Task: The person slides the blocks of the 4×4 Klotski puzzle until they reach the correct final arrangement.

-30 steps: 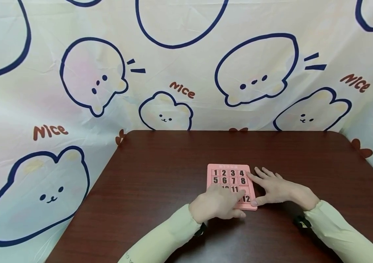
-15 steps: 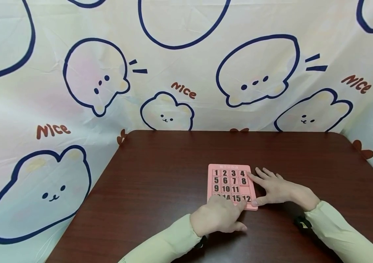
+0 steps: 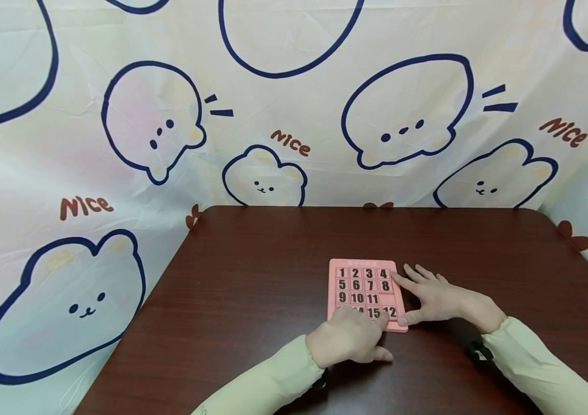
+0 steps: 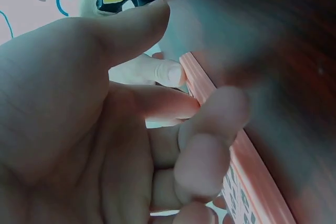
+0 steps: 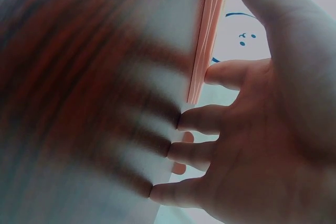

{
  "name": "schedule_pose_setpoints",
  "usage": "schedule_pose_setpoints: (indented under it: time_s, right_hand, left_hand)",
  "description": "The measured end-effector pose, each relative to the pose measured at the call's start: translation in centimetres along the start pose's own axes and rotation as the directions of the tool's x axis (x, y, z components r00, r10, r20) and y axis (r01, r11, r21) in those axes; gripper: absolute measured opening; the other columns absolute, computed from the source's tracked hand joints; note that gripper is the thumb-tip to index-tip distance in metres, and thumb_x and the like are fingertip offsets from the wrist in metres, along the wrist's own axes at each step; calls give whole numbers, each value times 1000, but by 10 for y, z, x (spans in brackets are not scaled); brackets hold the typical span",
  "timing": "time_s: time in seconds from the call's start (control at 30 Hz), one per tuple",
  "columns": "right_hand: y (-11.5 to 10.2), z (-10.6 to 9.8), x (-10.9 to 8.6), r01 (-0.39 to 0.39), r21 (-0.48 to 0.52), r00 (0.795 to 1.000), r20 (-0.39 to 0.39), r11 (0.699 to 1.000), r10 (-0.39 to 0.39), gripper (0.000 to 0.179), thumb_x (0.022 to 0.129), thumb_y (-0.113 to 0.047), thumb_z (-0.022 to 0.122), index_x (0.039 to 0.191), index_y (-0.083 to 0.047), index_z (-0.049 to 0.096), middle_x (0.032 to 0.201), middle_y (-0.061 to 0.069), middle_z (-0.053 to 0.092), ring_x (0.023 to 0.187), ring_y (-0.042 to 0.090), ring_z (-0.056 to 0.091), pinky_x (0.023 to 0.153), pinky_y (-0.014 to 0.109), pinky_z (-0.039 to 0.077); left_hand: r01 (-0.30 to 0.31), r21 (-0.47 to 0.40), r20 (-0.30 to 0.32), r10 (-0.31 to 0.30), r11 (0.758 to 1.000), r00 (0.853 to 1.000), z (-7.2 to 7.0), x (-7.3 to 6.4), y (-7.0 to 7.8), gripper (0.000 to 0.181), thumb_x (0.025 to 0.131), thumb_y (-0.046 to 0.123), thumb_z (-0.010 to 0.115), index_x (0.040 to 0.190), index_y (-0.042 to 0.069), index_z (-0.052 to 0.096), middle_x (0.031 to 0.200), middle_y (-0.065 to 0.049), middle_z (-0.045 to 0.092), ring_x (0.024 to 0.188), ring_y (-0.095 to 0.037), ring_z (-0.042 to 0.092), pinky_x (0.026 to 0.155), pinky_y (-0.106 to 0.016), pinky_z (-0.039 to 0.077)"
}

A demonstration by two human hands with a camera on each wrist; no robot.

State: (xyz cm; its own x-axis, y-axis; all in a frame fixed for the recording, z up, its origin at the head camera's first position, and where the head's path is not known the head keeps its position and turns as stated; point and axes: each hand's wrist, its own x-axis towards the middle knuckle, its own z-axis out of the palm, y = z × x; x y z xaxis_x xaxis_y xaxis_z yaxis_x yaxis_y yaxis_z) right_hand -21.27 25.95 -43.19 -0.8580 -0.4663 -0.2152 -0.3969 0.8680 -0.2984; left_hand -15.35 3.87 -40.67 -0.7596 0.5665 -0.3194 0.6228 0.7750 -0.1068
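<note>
A pink sliding number puzzle (image 3: 331,297) lies flat on the dark brown table, its black-numbered tiles in rows. The third row has a gap at its right end, above the 12 tile (image 3: 390,311). My left hand (image 3: 343,337) reaches over the puzzle's near edge, index fingertip on the 12 tile, and hides part of the bottom row. In the left wrist view its other fingers (image 4: 202,169) bend loosely and hold nothing. My right hand (image 3: 435,298) lies spread at the puzzle's right side, thumb and index finger against its edge; its remaining fingertips (image 5: 160,192) rest on the table.
The brown table (image 3: 232,276) extends around the puzzle to a rounded far edge. Behind it hangs a pale cloth backdrop (image 3: 320,109) with blue cartoon outlines. A dark band with a buckle (image 3: 481,350) sits under the right wrist.
My left hand has drawn back toward the near edge. Its index fingertip has moved from beside the gap down onto the 12 tile, uncovering the third row. The right hand stays put.
</note>
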Motion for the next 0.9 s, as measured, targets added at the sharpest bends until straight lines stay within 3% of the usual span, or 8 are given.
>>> schedule_pose_setpoints:
  time_s: [0.17, 0.4, 0.57, 0.73, 0.9]
  right_hand:
    - [2, 0, 1, -11, -4, 1000, -2, 1000, 11, 105, 75, -73, 65, 154, -12, 32, 156, 33, 24, 143, 57, 18, 103, 79, 20]
    - [-3, -1, 2, 20, -2, 1000, -9, 1000, -20, 105, 75, -72, 66, 154, -11, 33, 155, 35, 25, 142, 58, 19, 101, 79, 21]
    - [-3, -2, 2, 28, 2, 1000, -3, 1000, -28, 106, 75, -72, 66, 154, -12, 31, 155, 34, 25, 142, 58, 19, 102, 79, 21]
    - [1, -1, 4, 23, 8, 1000, 3, 1000, -23, 106, 75, -72, 67, 154, -11, 31, 156, 34, 25, 142, 58, 19, 101, 79, 21]
    - [5, -1, 3, -8, 31, 1000, 16, 999, 8, 107, 73, -72, 68, 154, -12, 32, 157, 32, 24, 143, 57, 18, 103, 78, 22]
  left_hand:
    - [0, -14, -11, -1, 1000, 1000, -1, 7, -4, 72, 86, 73, 52, 146, 35, 41, 101, 6, 74, 84, -9, 68, 65, -30, 51]
    - [30, -38, -13, -31, 999, 999, -8, 17, -11, 65, 86, 71, 54, 138, 32, 50, 113, 9, 72, 98, -11, 69, 80, -33, 53]
    - [-2, -54, 15, 3, 999, 1000, -12, 21, -17, 57, 89, 70, 51, 135, 36, 53, 98, 9, 73, 92, -11, 68, 79, -32, 53]
    - [-62, -94, -26, 59, 994, 998, -17, 20, -35, 54, 93, 65, 50, 138, 36, 53, 108, 11, 72, 98, -8, 67, 82, -33, 54]
    - [-52, -76, -75, 46, 996, 996, -23, 18, -62, 55, 95, 62, 47, 140, 30, 54, 109, 7, 72, 96, -9, 67, 77, -33, 55]
